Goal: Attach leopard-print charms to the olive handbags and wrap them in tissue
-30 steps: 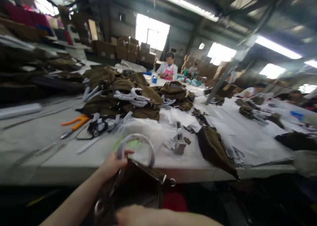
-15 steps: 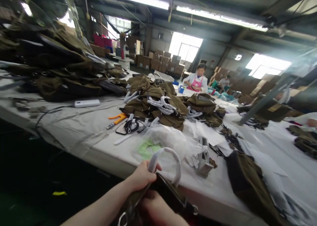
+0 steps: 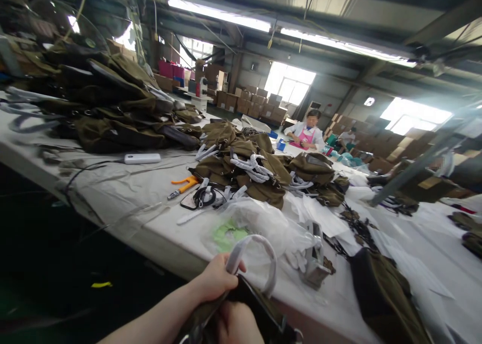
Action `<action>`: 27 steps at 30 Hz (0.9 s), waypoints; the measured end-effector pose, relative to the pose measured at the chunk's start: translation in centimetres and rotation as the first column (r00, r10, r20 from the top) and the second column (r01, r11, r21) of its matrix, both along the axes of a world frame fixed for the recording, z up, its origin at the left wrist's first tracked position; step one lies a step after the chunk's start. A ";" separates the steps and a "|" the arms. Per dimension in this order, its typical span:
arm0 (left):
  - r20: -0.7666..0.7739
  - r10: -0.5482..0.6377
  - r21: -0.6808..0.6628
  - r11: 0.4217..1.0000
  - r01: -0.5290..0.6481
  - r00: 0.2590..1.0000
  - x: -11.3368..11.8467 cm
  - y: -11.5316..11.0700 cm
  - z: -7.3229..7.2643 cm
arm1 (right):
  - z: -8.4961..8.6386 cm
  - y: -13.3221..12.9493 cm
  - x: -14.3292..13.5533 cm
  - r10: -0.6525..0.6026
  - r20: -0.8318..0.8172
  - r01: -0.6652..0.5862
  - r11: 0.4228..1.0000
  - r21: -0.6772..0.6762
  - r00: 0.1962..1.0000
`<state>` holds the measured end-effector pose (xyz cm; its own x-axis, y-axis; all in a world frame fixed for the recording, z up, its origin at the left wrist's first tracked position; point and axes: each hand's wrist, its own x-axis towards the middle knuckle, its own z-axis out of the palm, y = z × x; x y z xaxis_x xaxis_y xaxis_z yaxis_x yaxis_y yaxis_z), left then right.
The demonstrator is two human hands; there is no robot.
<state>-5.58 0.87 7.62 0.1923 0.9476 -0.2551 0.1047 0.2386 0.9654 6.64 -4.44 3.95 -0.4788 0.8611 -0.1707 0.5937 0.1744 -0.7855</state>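
Observation:
A dark olive bag (image 3: 258,304) with a pale wrapped handle (image 3: 271,263) is at the bottom centre, in front of the table edge. My left hand (image 3: 218,278) is closed on the bag's upper edge at the foot of the handle, thumb and fingers pressed together. Inside the bag's opening is my right hand (image 3: 239,324); its fingers are hidden by the bag, and what they touch cannot be seen.
On the white table (image 3: 150,223) lie piled olive bags (image 3: 241,158), orange-handled pliers (image 3: 184,185), a white power bank (image 3: 142,158), clear plastic (image 3: 263,221) and a metal dispenser (image 3: 316,263). Another bag (image 3: 384,294) lies right. A person in a pink apron (image 3: 307,135) sits beyond.
The whole view has shifted, so the table and its piles appear a little further right and lower. My right hand sits slightly lower in the bag. My left hand keeps its hold.

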 end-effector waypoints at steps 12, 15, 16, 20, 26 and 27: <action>-0.048 -0.076 -0.023 0.997 0.075 0.996 -2.5 1.6 0.5 | 3.0 2.5 2.9 -0.132 0.442 0.045 0.978 0.202 0.887; -0.019 -0.080 -0.049 0.996 0.079 0.997 -3.1 2.1 0.4 | 3.4 2.4 2.8 -0.123 0.511 0.020 0.979 0.203 0.850; -0.001 -0.084 -0.060 0.995 0.083 0.996 -3.2 2.1 0.3 | 3.6 2.2 2.6 -0.117 0.501 0.006 0.976 0.218 0.858; 0.037 -0.100 -0.063 0.993 0.102 0.994 -3.4 1.9 0.1 | 3.8 1.3 1.1 0.026 0.375 -0.153 0.938 0.312 0.927; -0.085 -0.090 0.013 0.996 0.091 0.992 -4.0 1.7 0.3 | 3.0 1.0 -0.1 0.186 0.474 -0.365 0.874 0.320 0.861; -0.119 -0.072 0.020 0.997 0.075 0.990 -4.3 1.7 0.3 | 2.9 0.9 -0.1 0.204 0.488 -0.394 0.859 0.326 0.849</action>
